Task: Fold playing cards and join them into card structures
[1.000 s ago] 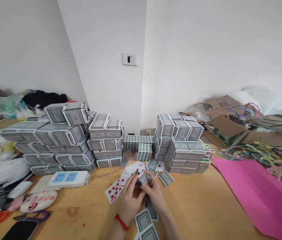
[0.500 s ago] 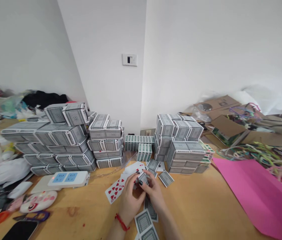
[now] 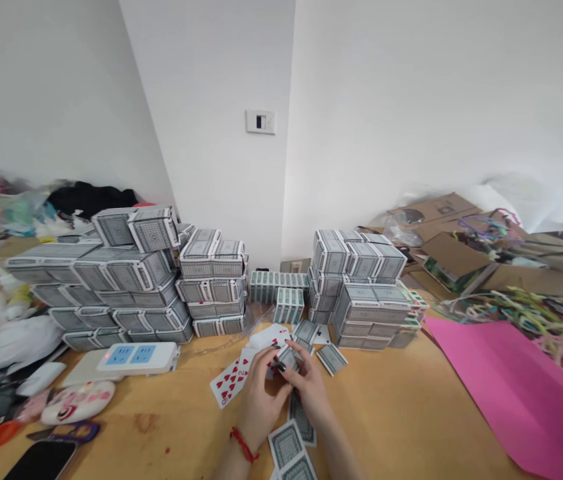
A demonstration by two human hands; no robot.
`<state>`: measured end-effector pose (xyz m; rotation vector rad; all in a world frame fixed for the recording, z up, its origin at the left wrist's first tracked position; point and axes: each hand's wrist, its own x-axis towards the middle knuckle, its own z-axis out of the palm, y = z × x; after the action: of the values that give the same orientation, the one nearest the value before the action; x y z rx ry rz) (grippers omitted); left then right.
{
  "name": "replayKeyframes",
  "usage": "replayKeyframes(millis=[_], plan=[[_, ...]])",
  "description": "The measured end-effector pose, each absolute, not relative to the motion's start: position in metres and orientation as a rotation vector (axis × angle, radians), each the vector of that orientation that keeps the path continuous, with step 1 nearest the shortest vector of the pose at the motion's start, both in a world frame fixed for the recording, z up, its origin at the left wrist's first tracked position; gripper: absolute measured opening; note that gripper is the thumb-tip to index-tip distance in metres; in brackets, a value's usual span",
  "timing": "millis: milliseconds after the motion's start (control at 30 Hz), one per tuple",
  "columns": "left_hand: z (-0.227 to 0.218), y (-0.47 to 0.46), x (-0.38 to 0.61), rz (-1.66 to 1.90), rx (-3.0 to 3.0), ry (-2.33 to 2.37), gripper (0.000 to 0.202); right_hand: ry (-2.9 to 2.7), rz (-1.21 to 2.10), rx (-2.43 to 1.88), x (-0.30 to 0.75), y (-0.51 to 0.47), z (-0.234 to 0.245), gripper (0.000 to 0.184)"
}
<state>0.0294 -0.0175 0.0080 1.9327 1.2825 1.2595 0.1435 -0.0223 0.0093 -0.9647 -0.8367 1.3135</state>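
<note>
Between the fingertips of both hands is a folded playing card with a grey patterned back. My left hand, with a red string at the wrist, is closed on its left side. My right hand is closed on its right side, thumb in front. Face-up heart cards lie left of the hands. Behind the fingers are face-down cards, and a folded card lies to the right. More patterned cards lie beneath my forearms. The lower part of the held card is hidden by my fingers.
Stacks of patterned card blocks stand at the left and right, with green blocks between. A power strip, scissors and a phone are left; pink paper and open cardboard boxes are right.
Both hands stay nearly in place, with the fingers shifting slightly around the card. The whole view has moved very little.
</note>
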Motion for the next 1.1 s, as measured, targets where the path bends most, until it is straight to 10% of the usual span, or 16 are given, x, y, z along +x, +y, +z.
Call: replayKeyframes(millis=[600, 1100], plan=[[0.016, -0.01, 0.024, 0.884, 0.679, 0.778, 0.028, -1.011, 1.104, -0.909, 0.142, -0.024, 0.015, 0.057], [0.023, -0.005, 0.013, 0.939, 0.765, 0.736, 0.013, -1.023, 1.131, -0.97, 0.147, -0.024, 0.014, 0.056]])
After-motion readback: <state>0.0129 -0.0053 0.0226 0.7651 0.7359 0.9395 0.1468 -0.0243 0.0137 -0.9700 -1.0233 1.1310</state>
